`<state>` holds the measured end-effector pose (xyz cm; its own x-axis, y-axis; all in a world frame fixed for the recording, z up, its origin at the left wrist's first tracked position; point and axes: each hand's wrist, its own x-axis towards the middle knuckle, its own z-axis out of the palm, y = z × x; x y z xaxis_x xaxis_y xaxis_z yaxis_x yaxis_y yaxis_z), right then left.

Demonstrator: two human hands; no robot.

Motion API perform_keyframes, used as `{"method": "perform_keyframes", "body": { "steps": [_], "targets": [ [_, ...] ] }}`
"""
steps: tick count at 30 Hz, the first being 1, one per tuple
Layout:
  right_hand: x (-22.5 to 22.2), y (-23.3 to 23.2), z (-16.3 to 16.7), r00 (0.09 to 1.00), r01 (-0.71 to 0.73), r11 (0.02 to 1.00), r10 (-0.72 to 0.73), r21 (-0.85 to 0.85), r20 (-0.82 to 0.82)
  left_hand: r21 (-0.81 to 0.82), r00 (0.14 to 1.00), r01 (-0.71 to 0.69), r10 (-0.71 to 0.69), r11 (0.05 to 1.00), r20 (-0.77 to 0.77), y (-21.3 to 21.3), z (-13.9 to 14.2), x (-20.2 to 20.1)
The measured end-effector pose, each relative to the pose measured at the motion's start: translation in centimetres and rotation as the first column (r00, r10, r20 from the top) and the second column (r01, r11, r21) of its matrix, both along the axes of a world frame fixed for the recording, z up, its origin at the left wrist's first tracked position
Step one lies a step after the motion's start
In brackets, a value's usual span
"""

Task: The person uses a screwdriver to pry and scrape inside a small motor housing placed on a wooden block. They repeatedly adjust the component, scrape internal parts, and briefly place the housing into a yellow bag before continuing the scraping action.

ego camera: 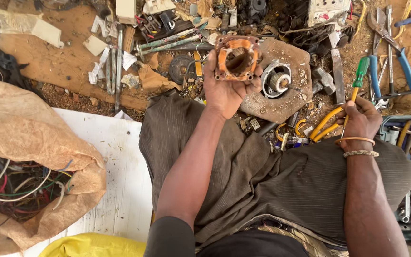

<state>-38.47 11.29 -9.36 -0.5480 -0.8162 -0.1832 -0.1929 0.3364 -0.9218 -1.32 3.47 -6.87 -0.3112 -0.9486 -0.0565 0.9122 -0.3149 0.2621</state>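
Gripping rusty motor stator (237,58), left hand (224,90); right hand (360,121) clamped on half-hidden green-handled screwdriver (359,76).

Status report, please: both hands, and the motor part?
Left hand grips rusty motor stator, raised. Right hand holds green-handled screwdriver. Tools and scrap crowd the ground.

Screwdriver (359,78) shaft behind the right hand (359,121); sack (22,157) of wires cropped at the left edge.
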Motion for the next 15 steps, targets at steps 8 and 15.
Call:
{"method": "perform_keyframes", "body": {
  "steps": [8, 15],
  "targets": [
    [0.3, -0.1, 0.1, 1.000, 0.004, 0.999, -0.005, -0.043, -0.023, -0.059, 0.956, -0.022, 0.038, 0.998, 0.290, -0.4, -1.7, -0.8],
    [0.1, -0.2, -0.6, 0.982, -0.055, 0.998, 0.051, -0.021, -0.183, -0.082, 0.909, -0.046, 0.076, 0.996, 0.409, -0.8, -1.7, -1.2]
  ]
}}
